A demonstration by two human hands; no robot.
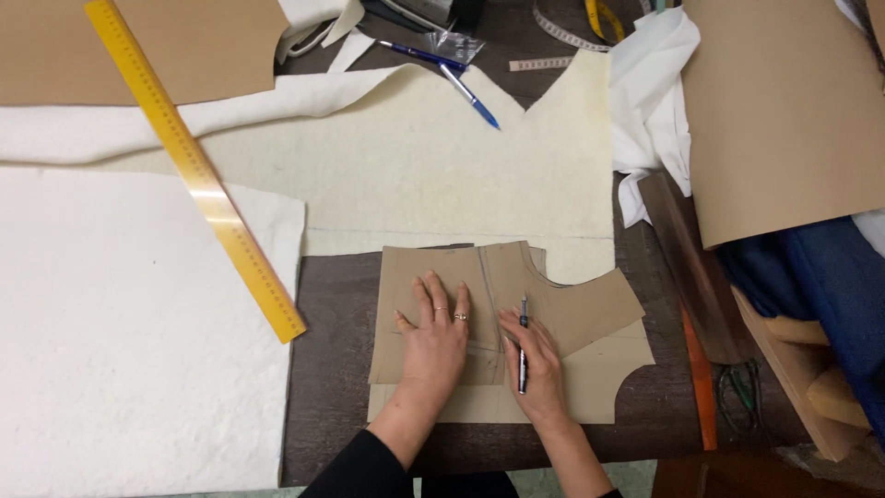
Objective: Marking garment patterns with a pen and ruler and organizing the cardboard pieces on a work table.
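Two hands on the brown paper pattern [461, 309] at 6 o'clock: left hand [433, 337] flat, fingers open, right hand [535, 364] gripping a pen [523, 355], so press firmly while tracing that edge.

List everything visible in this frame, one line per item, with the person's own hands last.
brown paper pattern piece: one, tan, table centre, under both hands
cream sheet: one, beneath the pattern
ruler: one, yellow, diagonal at left
white fleece: several pieces, left and top
blue pens: two, top centre
brown paper sheets: two, top corners
tape measure: one, yellow, top
blue fabric: right edge
left hand: flat on pattern
right hand: holding a black pen
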